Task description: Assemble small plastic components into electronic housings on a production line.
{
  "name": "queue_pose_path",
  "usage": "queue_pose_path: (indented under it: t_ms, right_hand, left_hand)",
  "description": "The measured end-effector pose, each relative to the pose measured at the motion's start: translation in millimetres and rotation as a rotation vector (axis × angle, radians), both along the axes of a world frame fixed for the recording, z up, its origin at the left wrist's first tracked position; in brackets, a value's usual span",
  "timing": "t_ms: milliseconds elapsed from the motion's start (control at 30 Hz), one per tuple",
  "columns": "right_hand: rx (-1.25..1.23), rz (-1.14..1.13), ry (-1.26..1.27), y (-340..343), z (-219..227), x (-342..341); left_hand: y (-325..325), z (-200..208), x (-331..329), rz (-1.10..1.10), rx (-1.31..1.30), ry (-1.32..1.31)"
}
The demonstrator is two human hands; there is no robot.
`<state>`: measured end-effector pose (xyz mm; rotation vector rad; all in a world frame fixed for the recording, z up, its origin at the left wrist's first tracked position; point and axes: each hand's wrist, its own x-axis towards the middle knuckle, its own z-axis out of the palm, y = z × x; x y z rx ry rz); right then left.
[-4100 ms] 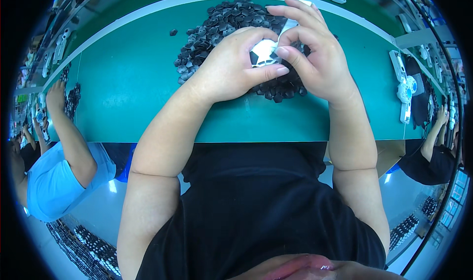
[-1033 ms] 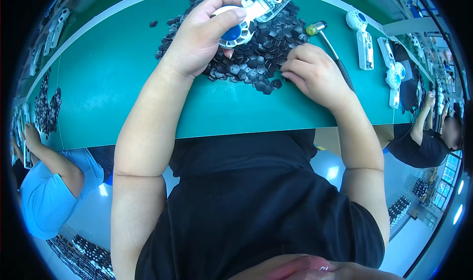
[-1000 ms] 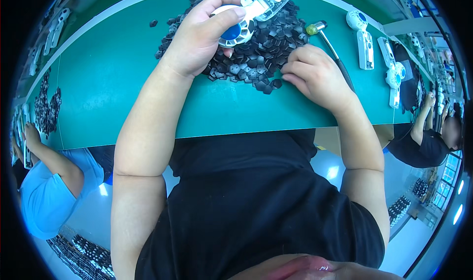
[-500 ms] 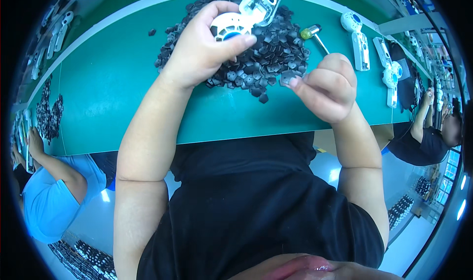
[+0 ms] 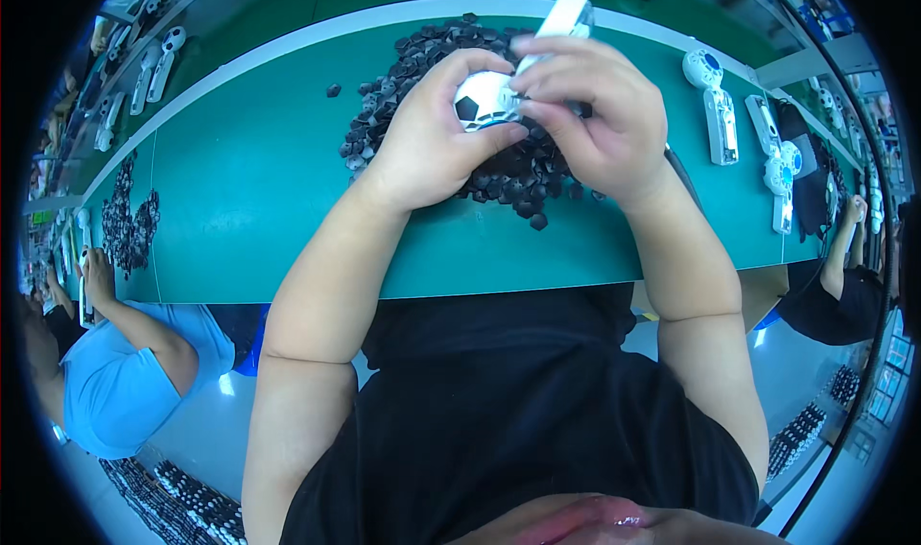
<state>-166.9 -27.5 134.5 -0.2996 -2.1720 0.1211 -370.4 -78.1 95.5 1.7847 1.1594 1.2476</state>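
The person's left hand (image 5: 427, 142) is cupping a white handheld gadget (image 5: 484, 99) with a round, football-patterned head, its fingers curled around the head and the thumb pressing along its lower side. The right hand (image 5: 600, 113) is closing over the same gadget from three o'clock, fingers pressed together and pinching at the head; whatever small part they may be pinching is lying hidden beneath them. The gadget's white handle (image 5: 564, 17) is sticking out toward twelve o'clock, mostly covered by the knuckles. The gadget is hovering above the pile of small dark plastic pieces (image 5: 451, 113) on the green surface (image 5: 249, 190), and both hands are blocking much of that pile.

At two to three o'clock, finished white gadgets (image 5: 715, 104) are lying in a row, bending with the lens. At nine o'clock a co-worker in a light blue shirt (image 5: 115, 382) is reaching toward a second dark pile (image 5: 129, 224).

Half a second ago the right hand was apart, low beside the pile near a screwdriver; now it has joined the left on the gadget, and the screwdriver is no longer showing.
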Motion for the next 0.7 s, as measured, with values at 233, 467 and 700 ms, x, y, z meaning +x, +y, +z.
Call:
queue_pose_path:
  t_ms: [233,467,700]
  right_hand:
    - [-0.225,-0.176,-0.088,-8.4,-6.7,-2.1]
    - [-0.258,-0.241,-0.149,-10.6,-11.7,-0.9]
    - [-0.249,-0.158,0.532,-6.5,-28.0,-16.9]
  left_hand:
    - [-6.0,1.3,1.4,-0.057,-0.092,-0.036]
    - [-3.4,-4.2,6.3,-0.024,-0.075,-0.086]
    - [1.1,-12.6,-4.6,0.026,0.127,-0.155]
